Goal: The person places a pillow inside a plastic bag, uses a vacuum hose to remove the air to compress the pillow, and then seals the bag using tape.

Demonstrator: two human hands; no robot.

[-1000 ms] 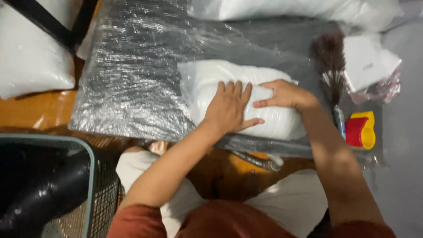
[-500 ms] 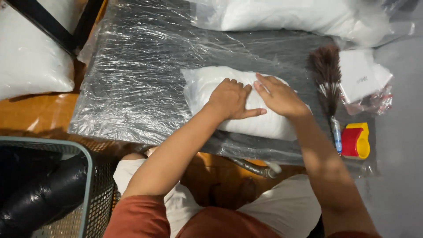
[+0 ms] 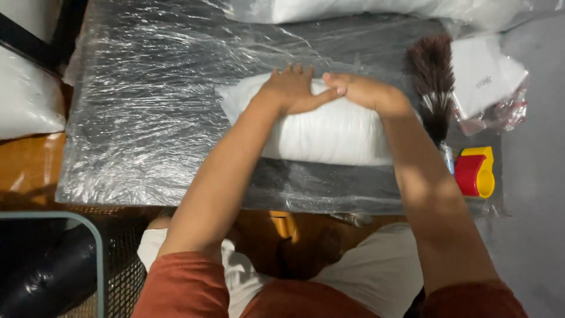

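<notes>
Pressing a soft pillow flat like this wants even weight from both palms, I'd say, working along its far edge. The left hand lies open, fingers spread, flat on top; the right hand sits beside it, thumbs touching, fingers loosely curled over the edge. The pillow is white, plump, faintly ribbed, lying mid-table on crinkled plastic sheet. A brush lies just right.
</notes>
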